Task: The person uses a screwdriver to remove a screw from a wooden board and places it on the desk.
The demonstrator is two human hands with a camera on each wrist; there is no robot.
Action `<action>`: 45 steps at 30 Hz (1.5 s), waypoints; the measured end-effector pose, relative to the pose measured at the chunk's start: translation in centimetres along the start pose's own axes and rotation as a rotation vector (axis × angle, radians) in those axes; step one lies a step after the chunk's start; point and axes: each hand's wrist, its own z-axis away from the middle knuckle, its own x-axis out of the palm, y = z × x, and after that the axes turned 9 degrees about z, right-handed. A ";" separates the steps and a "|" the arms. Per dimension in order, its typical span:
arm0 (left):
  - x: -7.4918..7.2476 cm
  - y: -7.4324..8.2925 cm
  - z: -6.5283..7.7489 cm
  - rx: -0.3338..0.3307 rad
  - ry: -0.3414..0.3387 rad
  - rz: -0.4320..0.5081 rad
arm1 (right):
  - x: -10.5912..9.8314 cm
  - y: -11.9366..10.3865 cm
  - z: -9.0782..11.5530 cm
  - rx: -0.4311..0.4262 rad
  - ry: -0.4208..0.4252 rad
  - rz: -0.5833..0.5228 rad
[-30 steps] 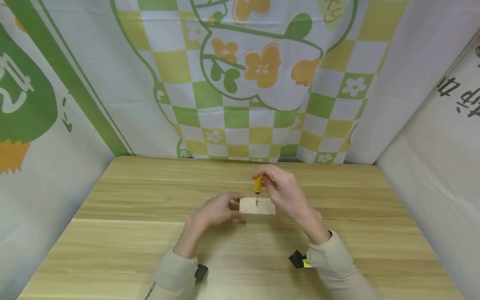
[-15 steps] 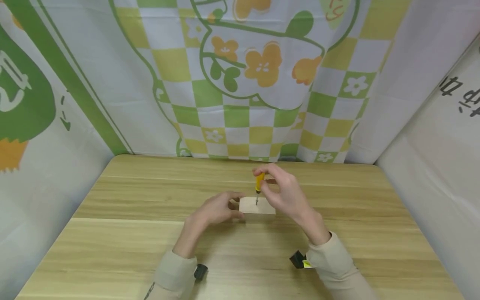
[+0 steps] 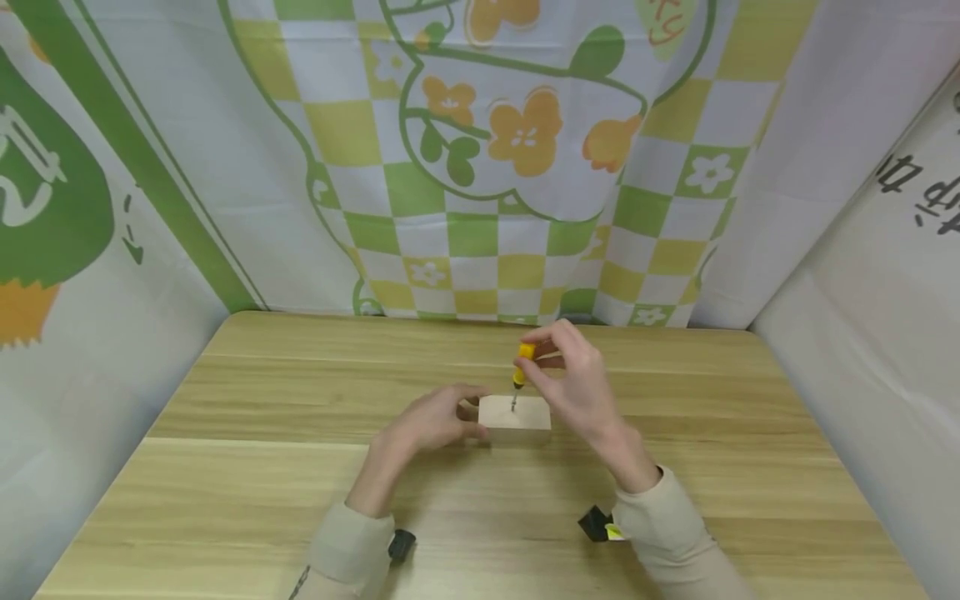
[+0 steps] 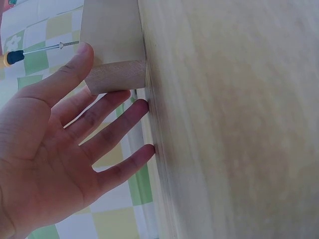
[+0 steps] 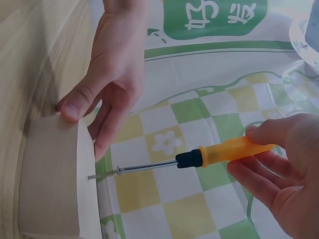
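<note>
A pale wooden block [image 3: 531,413] lies on the table, with a screw [image 5: 103,175] standing in its top face and most of the thread showing. My left hand [image 3: 437,419] holds the block's left end, thumb on the near side and forefinger on the far side; its other fingertips reach the tabletop in the left wrist view. My right hand [image 3: 583,385] pinches the yellow handle of a screwdriver [image 5: 230,151] between thumb and fingers. The steel shaft runs down to the screw head, its tip right at it. The handle leans slightly right in the head view.
The wood-grain table [image 3: 262,492] extends around the block. A checkered, flowered curtain [image 3: 472,233] hangs along its back edge, and white printed cloth [image 3: 870,333] closes in the sides. Black devices [image 3: 596,522] sit at both wrists beside the beige sleeves.
My right hand has shifted a little right and away, its fingers opening along the handle, and the screwdriver leans further right. My left hand and the block stay put.
</note>
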 end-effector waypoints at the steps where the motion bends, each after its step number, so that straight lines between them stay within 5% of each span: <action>1: 0.0 0.0 0.0 -0.001 0.000 0.000 | 0.0 0.0 0.0 0.000 0.004 -0.018; 8: 0.0 0.0 0.0 -0.008 0.005 0.000 | -0.1 -0.2 -0.2 -0.001 -0.018 -0.133; 23: 0.0 0.0 0.0 -0.020 0.000 0.004 | 0.1 -0.3 -0.1 0.024 -0.098 -0.134; 37: -0.1 0.3 0.2 -0.027 0.001 -0.010 | 0.3 -0.6 -0.1 0.013 0.017 0.020; 45: 0.0 0.2 0.2 -0.026 0.002 -0.006 | 0.2 -0.9 -0.1 0.011 -0.005 -0.060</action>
